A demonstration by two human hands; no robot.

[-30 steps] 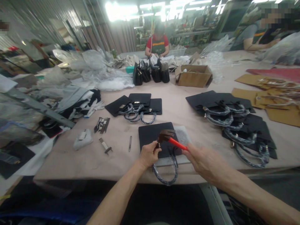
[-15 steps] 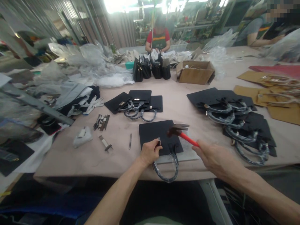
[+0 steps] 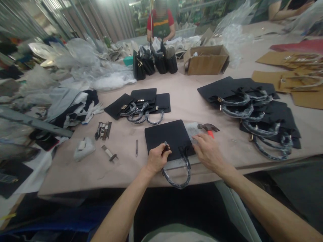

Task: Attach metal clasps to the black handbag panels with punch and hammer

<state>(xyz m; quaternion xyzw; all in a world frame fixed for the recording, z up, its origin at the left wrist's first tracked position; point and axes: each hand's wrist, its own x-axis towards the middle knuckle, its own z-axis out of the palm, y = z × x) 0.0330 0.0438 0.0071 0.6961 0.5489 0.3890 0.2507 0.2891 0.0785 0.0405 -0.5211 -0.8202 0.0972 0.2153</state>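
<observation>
A black handbag panel (image 3: 164, 134) lies flat in front of me, its plastic-wrapped handle (image 3: 178, 185) hanging toward the table's near edge. My left hand (image 3: 157, 158) is closed in a pinch over the panel, around a small dark piece with a shiny metal top (image 3: 166, 144); its exact kind is unclear. My right hand (image 3: 208, 153) reaches to the panel's right edge, fingers stretched and holding nothing. Just beyond it a claw hammer (image 3: 208, 128) rests on the table, its red handle partly behind that hand. Under the panel is a pale slab (image 3: 193, 129).
Black panels with wrapped handles lie at left (image 3: 143, 95) and right (image 3: 267, 117). Small metal tools (image 3: 109, 154) and a thin metal rod (image 3: 136, 148) are on the left. Finished black bags (image 3: 160, 62), a cardboard box (image 3: 207, 62) and a co-worker (image 3: 160, 23) are farther back.
The hammer has left my right hand and now lies on the table beyond the panel. That hand has moved left to the panel's edge. My left hand keeps its pinch.
</observation>
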